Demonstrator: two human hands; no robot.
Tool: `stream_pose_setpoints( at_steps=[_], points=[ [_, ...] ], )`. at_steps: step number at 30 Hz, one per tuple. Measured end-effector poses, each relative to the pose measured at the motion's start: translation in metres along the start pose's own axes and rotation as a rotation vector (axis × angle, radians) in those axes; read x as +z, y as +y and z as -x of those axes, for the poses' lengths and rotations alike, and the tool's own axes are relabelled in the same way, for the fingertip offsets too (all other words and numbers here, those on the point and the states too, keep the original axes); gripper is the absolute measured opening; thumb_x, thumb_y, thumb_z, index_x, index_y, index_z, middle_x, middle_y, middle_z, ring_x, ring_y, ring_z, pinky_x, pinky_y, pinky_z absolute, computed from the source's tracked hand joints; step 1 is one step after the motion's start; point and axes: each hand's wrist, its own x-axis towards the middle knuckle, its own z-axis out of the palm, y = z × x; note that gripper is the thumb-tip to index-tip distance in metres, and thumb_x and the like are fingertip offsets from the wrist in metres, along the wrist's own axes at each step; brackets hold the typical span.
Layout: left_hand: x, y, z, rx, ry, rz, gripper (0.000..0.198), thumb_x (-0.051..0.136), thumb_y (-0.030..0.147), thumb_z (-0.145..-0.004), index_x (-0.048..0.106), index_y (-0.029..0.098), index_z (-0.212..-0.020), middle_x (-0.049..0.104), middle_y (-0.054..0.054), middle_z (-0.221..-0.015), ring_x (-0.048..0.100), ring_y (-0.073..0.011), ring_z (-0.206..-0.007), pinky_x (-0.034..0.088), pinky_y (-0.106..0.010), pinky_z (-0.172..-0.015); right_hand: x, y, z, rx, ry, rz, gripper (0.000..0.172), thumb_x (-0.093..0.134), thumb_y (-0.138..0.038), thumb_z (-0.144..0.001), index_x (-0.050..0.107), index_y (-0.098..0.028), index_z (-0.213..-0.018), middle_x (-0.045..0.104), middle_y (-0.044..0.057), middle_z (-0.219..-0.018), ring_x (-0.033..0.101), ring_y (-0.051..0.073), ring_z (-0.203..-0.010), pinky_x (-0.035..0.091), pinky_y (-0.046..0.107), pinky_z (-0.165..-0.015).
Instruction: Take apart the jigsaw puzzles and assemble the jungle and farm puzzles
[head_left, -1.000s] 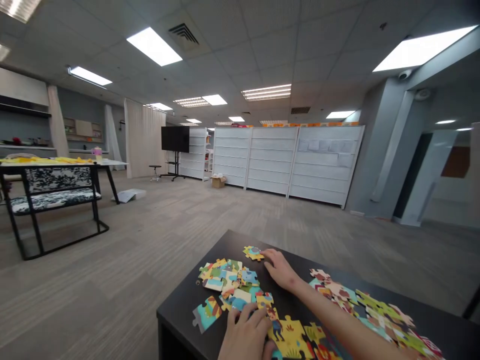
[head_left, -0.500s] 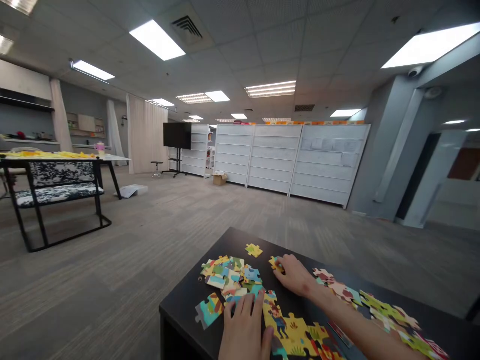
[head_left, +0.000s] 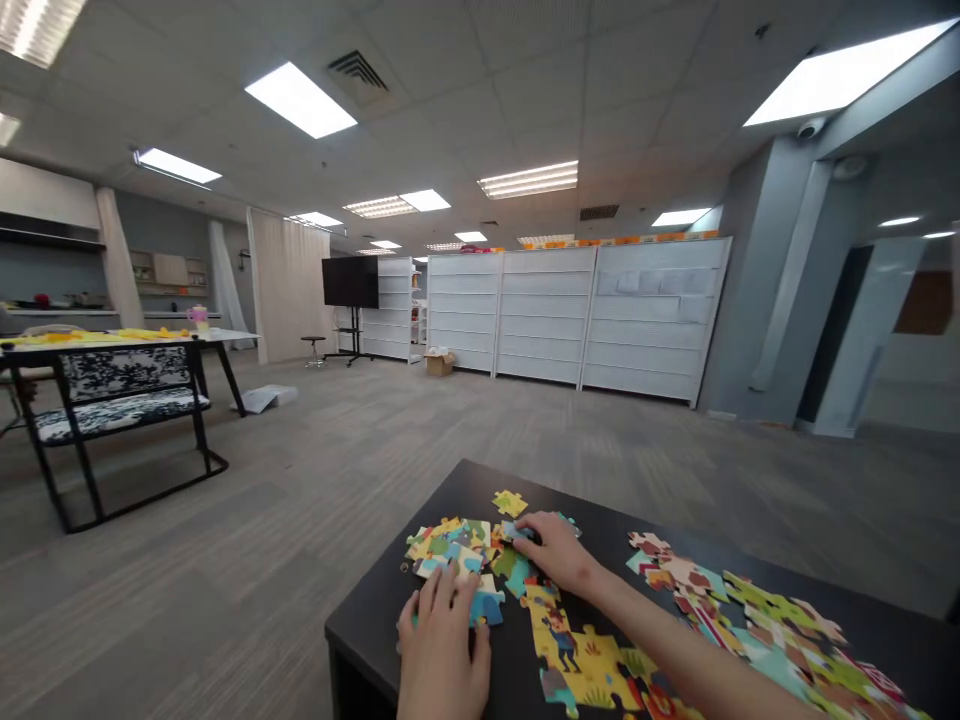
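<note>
A loose pile of colourful jigsaw puzzle pieces (head_left: pixel 457 540) lies on the dark tabletop (head_left: pixel 420 500). My left hand (head_left: pixel 444 645) rests palm down over the near side of the pile, fingers stretched and slightly apart, covering some pieces. At the pile's right edge, my right hand (head_left: pixel 561 552) has its thumb and fingertips around a light-blue puzzle piece (head_left: pixel 514 531). Part of another piece (head_left: pixel 570 522) shows behind that hand. Below my right wrist lies a joined yellow puzzle section (head_left: pixel 581 668) with a figure on it; my forearm hides some of it.
One yellow piece (head_left: pixel 510 502) lies apart near the far edge. More pieces, pink and green (head_left: pixel 765 620), spread over the table's right side. Beyond are a patterned chair (head_left: pixel 124 390), a screen on a stand (head_left: pixel 350 282) and white shelving panels (head_left: pixel 544 310).
My right hand has moved left to the pile, from a yellow piece to a light-blue one. My left hand has shifted left, and pieces under it have moved.
</note>
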Motion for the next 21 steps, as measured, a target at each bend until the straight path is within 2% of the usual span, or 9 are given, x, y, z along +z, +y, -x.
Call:
stream_pose_setpoints(
  at_steps=[3, 6, 9, 11, 13, 16, 18, 21],
  points=[
    [-0.002, -0.006, -0.007, -0.082, -0.024, -0.046, 0.053, 0.052, 0.025, -0.086, 0.057, 0.026, -0.139, 0.044, -0.010, -0.156, 0.038, -0.0321, -0.143, 0.032, -0.053, -0.111, -0.005, 0.003, -0.002, 0.084, 0.067, 0.032, 0.029, 0.059, -0.040, -0.088, 0.073, -0.020, -0.103, 0.069, 0.014, -0.115, 0.056, 0.036, -0.115, 0.041, 0.049, -0.096],
    [0.000, -0.008, -0.010, -0.027, -0.096, 0.001, 0.054, 0.050, 0.022, -0.088, 0.055, 0.027, -0.141, 0.041, -0.007, -0.158, 0.033, -0.0296, -0.147, 0.029, -0.052, -0.115, 0.002, -0.012, -0.005, 0.048, 0.055, 0.032, 0.033, 0.060, -0.041, -0.087, 0.072, -0.021, -0.110, 0.061, 0.016, -0.134, 0.045, 0.037, -0.130, 0.035, 0.050, -0.104],
    [0.000, -0.009, -0.011, 0.109, -0.147, 0.074, 0.058, 0.046, 0.016, -0.087, 0.052, 0.030, -0.144, 0.040, -0.001, -0.158, 0.032, -0.0239, -0.148, 0.027, -0.048, -0.119, 0.018, -0.040, -0.017, -0.063, -0.040, -0.019, 0.056, 0.064, -0.047, -0.085, 0.061, -0.020, -0.134, 0.054, 0.014, -0.146, 0.044, 0.032, -0.137, 0.034, 0.043, -0.111],
    [-0.001, -0.009, -0.010, 0.124, -0.137, 0.077, 0.059, 0.047, 0.017, -0.086, 0.052, 0.030, -0.143, 0.040, 0.000, -0.158, 0.030, -0.0259, -0.149, 0.027, -0.049, -0.119, 0.026, -0.056, -0.031, -0.106, -0.100, -0.050, 0.069, 0.067, -0.051, -0.083, 0.054, -0.019, -0.142, 0.053, 0.015, -0.148, 0.044, 0.032, -0.138, 0.035, 0.042, -0.112],
    [-0.001, -0.009, -0.010, 0.072, -0.105, 0.057, 0.056, 0.049, 0.019, -0.086, 0.056, 0.031, -0.140, 0.041, 0.000, -0.158, 0.027, -0.0302, -0.149, 0.026, -0.054, -0.119, 0.030, -0.064, -0.044, -0.102, -0.128, -0.065, 0.056, 0.064, -0.047, -0.089, 0.058, -0.019, -0.137, 0.057, 0.014, -0.143, 0.049, 0.030, -0.134, 0.037, 0.043, -0.111],
    [0.001, -0.008, -0.009, -0.010, -0.057, 0.064, 0.050, 0.052, 0.023, -0.087, 0.060, 0.031, -0.135, 0.044, -0.001, -0.156, 0.030, -0.0319, -0.148, 0.022, -0.057, -0.119, 0.026, -0.059, -0.054, -0.035, -0.149, -0.058, 0.030, 0.058, -0.038, -0.098, 0.065, -0.020, -0.122, 0.064, 0.010, -0.130, 0.061, 0.025, -0.117, 0.047, 0.046, -0.103],
    [0.003, -0.006, -0.009, -0.029, -0.036, 0.076, 0.048, 0.052, 0.025, -0.087, 0.061, 0.031, -0.134, 0.046, -0.002, -0.155, 0.032, -0.0315, -0.147, 0.022, -0.057, -0.119, 0.023, -0.049, -0.050, 0.020, -0.175, -0.051, 0.027, 0.061, -0.036, -0.098, 0.064, -0.020, -0.119, 0.064, 0.008, -0.127, 0.063, 0.024, -0.109, 0.053, 0.046, -0.095],
    [0.003, -0.002, -0.008, -0.033, -0.025, 0.077, 0.047, 0.052, 0.025, -0.088, 0.061, 0.030, -0.134, 0.046, -0.004, -0.154, 0.032, -0.0315, -0.147, 0.021, -0.058, -0.119, 0.023, -0.038, -0.041, 0.089, -0.222, -0.072, 0.027, 0.061, -0.035, -0.098, 0.063, -0.021, -0.121, 0.063, 0.008, -0.127, 0.064, 0.023, -0.107, 0.055, 0.043, -0.091]
  ],
)
